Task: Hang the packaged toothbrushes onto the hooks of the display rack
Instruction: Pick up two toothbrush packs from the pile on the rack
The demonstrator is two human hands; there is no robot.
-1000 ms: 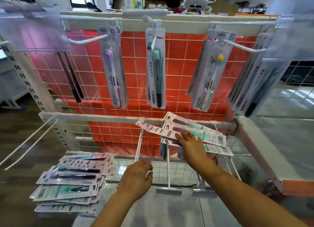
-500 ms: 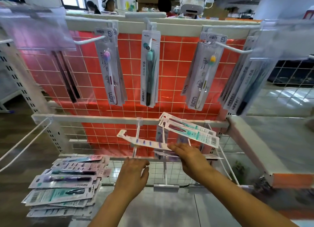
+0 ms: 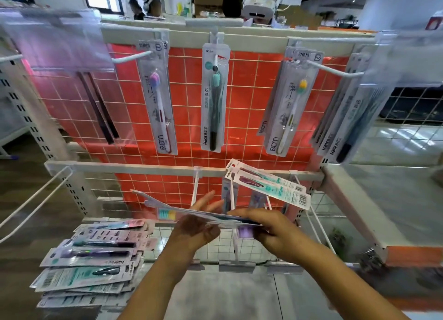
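Two tiers of hooks make up the display rack (image 3: 182,170), its upper row already carrying hanging packs and its lower row partly filled. Over the last second the view has closed in on that lower rail, and the job has narrowed to a single pack. On the surface to the left, the stack of packaged toothbrushes (image 3: 96,255) lies where it did, so plenty remain to hang. A second ago the right hand (image 3: 273,231) alone gripped a fan of packs near the rail; two packs (image 3: 268,184) now sit apart at the base of a lower hook (image 3: 232,214), seemingly threaded on. One pack (image 3: 191,214) has swung flat between both hands. The left hand (image 3: 194,226) has come up from below, its fingers (image 3: 206,199) spread against the pack's underside, while the right hand's fingers pinch its near end. Probably it is being lined up for a hook.
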